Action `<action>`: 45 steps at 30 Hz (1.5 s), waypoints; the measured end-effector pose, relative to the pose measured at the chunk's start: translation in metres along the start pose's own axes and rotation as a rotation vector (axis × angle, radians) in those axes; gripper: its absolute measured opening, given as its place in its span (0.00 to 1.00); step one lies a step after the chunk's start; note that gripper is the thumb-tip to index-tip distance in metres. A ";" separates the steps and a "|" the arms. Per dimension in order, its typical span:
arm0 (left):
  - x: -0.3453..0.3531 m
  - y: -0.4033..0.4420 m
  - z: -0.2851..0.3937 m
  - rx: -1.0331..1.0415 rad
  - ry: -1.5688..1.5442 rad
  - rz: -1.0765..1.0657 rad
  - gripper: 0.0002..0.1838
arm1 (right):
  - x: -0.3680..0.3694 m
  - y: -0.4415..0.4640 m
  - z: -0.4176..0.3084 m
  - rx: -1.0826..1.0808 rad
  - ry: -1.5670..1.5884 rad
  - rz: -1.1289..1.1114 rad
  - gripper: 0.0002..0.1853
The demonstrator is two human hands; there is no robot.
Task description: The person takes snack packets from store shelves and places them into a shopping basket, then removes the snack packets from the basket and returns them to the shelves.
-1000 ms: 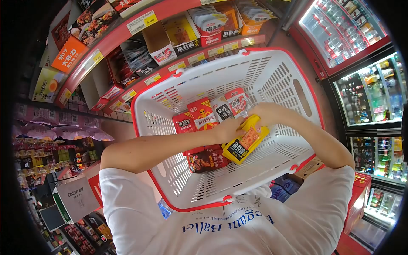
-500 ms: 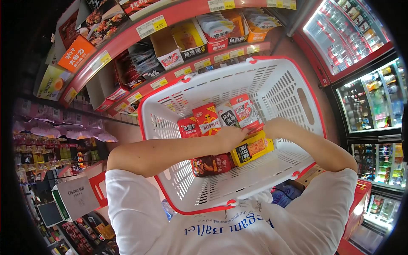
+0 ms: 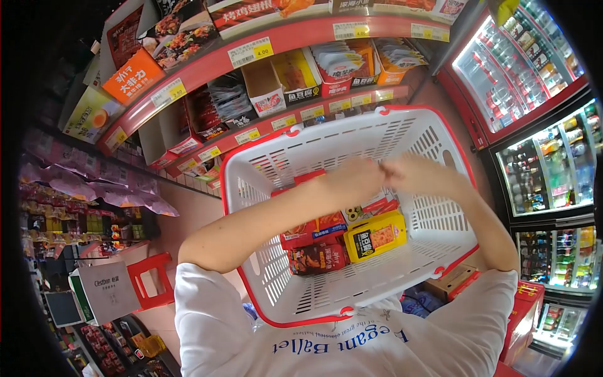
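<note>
Over the far part of a white shopping basket (image 3: 377, 295) with a red rim, my left hand (image 3: 359, 178) and my right hand (image 3: 411, 176) meet at the fingertips. Both are smeared by motion, so whether they hold anything cannot be made out. Below them lie snack packs: a yellow pack (image 3: 375, 237), a dark red pack (image 3: 318, 256) beside it, and red packs (image 3: 314, 227) partly under my left forearm. A pale pack with red parts (image 3: 380, 206) shows just under my hands.
Shelves ahead hold snack boxes (image 3: 295, 75) behind price tags (image 3: 250, 51). Lit drink fridges (image 3: 546, 157) stand at the right. Hanging snack bags (image 3: 81, 179), a white carton (image 3: 107, 290) and a red stool (image 3: 151, 279) are at the left. A brown carton (image 3: 452, 283) sits near my right elbow.
My hands have come up off the packs and drawn together toward the basket's far side. The view has shifted slightly, and the upright packs at the back are now mostly hidden.
</note>
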State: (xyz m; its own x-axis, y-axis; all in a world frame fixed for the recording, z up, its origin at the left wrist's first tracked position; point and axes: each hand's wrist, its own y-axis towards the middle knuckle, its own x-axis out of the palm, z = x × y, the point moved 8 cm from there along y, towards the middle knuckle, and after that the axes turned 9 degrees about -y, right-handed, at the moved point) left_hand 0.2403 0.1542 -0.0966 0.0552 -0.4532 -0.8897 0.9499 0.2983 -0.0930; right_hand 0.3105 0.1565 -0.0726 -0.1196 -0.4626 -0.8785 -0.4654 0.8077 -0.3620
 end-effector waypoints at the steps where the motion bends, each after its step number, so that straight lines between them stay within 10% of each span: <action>1: -0.025 0.004 -0.009 -0.042 0.054 0.100 0.10 | -0.024 0.003 0.005 0.055 -0.090 0.140 0.12; 8: -0.135 -0.032 -0.097 -0.218 -0.196 0.960 0.22 | -0.129 0.050 0.052 -0.086 -0.204 0.902 0.17; 19: -0.116 -0.024 -0.165 -0.229 -0.681 0.788 0.31 | -0.110 0.111 0.094 -0.134 0.438 0.786 0.23; 30: -0.120 -0.015 -0.176 -0.233 -0.649 0.830 0.23 | -0.105 0.108 0.098 -0.155 0.393 0.832 0.28; 45: -0.121 -0.015 -0.161 -0.241 -0.398 0.863 0.25 | -0.112 0.092 0.068 -0.240 -0.032 1.020 0.12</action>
State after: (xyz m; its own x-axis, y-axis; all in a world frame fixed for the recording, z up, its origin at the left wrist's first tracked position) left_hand 0.1698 0.3396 -0.0596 0.8433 -0.2352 -0.4833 0.4482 0.8040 0.3907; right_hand 0.3405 0.3072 -0.0283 -0.5315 0.4096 -0.7415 -0.3194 0.7138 0.6233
